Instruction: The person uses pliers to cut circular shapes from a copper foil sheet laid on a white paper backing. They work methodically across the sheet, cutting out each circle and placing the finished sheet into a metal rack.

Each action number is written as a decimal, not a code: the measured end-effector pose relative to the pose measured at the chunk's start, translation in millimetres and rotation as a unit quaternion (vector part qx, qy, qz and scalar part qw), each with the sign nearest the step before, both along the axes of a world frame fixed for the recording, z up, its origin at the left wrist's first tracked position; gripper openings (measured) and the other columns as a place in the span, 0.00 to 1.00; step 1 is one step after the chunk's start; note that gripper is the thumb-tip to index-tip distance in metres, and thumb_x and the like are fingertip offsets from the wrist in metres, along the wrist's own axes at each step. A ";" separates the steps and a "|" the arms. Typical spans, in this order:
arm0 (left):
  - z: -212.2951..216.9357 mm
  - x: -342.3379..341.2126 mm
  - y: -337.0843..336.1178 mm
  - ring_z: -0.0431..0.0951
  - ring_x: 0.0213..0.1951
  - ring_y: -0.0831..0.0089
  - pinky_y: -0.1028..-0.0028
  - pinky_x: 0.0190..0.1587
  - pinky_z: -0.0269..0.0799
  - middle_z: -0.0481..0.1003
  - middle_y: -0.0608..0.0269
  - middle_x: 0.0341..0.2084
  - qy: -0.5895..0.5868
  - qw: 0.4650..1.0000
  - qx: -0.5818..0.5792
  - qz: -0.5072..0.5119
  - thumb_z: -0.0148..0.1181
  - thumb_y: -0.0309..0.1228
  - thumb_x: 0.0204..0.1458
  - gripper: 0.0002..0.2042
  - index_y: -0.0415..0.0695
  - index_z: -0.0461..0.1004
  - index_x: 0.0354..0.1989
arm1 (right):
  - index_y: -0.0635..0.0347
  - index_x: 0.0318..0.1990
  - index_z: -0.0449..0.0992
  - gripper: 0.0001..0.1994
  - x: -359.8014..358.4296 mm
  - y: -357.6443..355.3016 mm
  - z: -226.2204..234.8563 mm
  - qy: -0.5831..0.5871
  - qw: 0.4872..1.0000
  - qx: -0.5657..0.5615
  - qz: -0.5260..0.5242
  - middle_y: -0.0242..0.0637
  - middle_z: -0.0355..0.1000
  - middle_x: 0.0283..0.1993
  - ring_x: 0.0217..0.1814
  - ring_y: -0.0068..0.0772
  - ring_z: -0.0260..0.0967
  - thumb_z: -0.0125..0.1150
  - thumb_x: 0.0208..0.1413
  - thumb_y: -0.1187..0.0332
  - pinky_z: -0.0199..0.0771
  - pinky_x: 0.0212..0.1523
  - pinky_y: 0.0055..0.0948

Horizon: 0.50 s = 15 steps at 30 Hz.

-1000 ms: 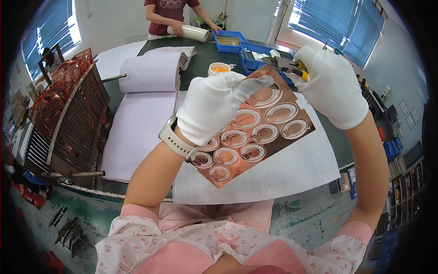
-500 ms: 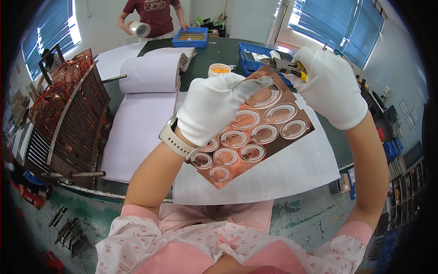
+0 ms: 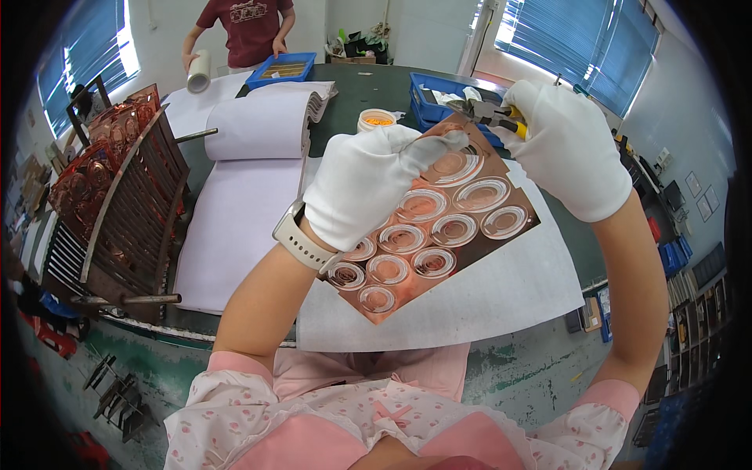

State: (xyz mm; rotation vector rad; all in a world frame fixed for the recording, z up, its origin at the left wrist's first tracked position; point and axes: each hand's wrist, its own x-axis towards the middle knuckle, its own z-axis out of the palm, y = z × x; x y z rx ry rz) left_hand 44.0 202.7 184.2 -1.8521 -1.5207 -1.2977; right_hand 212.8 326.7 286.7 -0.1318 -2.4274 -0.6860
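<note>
Left hand [image 3: 368, 184] fingers clenched on copper sheet [image 3: 439, 227] top edge, held above the tabletop [image 3: 368, 86]. Right hand [image 3: 568, 149] grips pliers [image 3: 489, 113] at the sheet's far corner. Risk: thin sheet kinks if pliers twist; gloves could slip.

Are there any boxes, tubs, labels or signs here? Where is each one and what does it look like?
Small round tub: on the dark table beyond the left hand, white, orange inside.
Blue tray: far end of the table, before a standing person, shallow rectangle.
Blue bin: behind the copper sheet, next to the right hand, rectangular.
Wall signs: far right, small pale rectangles, too blurred to tell more.
No screens in view.
</note>
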 end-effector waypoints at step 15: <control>4.6 4.8 -1.7 0.69 0.27 0.87 0.84 0.31 0.67 0.77 0.69 0.26 -0.131 0.990 -0.049 -0.020 0.59 0.34 0.53 0.10 0.43 0.79 0.40 | 0.62 0.31 0.74 0.07 1.0 -2.9 1.2 -0.007 1.000 -0.015 -0.006 0.42 0.72 0.25 0.30 0.41 0.72 0.59 0.41 0.74 0.72 0.32 0.33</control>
